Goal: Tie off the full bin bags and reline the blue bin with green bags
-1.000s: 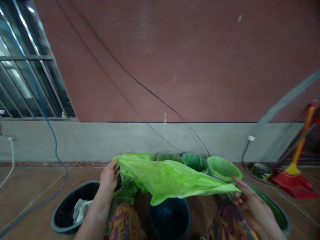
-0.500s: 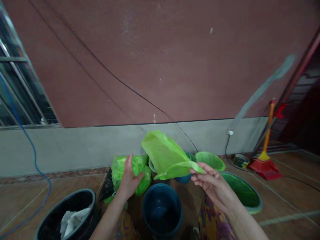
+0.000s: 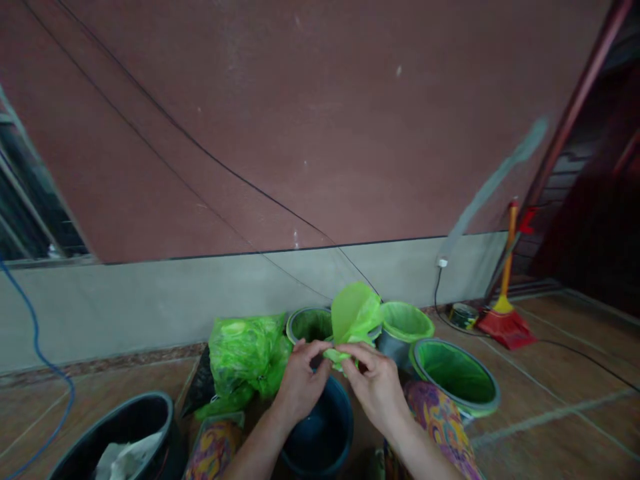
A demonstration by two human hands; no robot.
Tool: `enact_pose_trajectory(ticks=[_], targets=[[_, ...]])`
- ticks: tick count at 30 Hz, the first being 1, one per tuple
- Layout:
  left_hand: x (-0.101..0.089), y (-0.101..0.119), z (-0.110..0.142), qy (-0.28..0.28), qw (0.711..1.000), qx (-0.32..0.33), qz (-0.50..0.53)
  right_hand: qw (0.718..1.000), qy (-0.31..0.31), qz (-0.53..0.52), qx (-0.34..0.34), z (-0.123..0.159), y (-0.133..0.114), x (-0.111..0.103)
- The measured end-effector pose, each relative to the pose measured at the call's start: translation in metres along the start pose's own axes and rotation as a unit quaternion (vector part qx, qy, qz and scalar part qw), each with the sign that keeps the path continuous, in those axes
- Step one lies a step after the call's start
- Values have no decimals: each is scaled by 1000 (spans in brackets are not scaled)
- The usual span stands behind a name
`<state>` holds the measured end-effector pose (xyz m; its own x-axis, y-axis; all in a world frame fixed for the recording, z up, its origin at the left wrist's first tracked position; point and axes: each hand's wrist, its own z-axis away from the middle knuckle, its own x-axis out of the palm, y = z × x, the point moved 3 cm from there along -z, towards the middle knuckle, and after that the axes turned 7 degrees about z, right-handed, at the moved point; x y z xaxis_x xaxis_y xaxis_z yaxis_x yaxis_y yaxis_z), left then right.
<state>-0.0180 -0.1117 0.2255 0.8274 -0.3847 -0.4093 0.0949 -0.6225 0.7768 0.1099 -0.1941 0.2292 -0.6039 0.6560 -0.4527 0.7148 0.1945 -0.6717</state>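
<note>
Both hands' fingers [image 3: 320, 348] pinch the green bag [image 3: 354, 315] together

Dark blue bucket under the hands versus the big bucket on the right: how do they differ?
The dark blue bucket is bare inside, while the big bucket has a green liner over its rim. The blue bucket sits under both hands; the big one stands apart, right of them, and looks wider. Both stand upright and open on the floor.
</note>
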Motion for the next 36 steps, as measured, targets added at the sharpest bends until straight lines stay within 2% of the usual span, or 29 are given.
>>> enact_pose_trajectory(ticks=[2, 5, 9, 12, 18, 22, 25, 29, 32, 36], targets=[[-3, 4, -4, 47, 997, 42, -33, 994, 27, 101, -38, -2, 1, -9], [-4, 5, -8, 125, 985, 98, -61, 969, 60, 234, -53, -5, 12, -19], [5, -1, -10, 179, 971, 129, -87, 946, 63, 317, -34, -9, 24, -24], [9, -8, -14, 202, 968, 112, -101, 941, 45, 334, -31, -8, 17, -24], [13, -17, -16, 184, 976, 44, -112, 942, 12, 310, -130, -18, -9, -7], [13, -20, -15, 198, 977, -12, -80, 932, -33, 324, -160, -34, -6, 13], [9, -26, -12, 219, 974, -34, -45, 929, -9, 327, -175, -39, 0, 13], [-8, -40, -6, 297, 954, -46, -15, 919, 35, 358, -162, -40, 12, -12], [-25, -48, -2, 360, 931, -57, -15, 900, 54, 412, -133, -42, 29, -44], [-45, -60, 4, 409, 907, -96, -29, 866, 108, 476, -105, -42, 59, -94]])
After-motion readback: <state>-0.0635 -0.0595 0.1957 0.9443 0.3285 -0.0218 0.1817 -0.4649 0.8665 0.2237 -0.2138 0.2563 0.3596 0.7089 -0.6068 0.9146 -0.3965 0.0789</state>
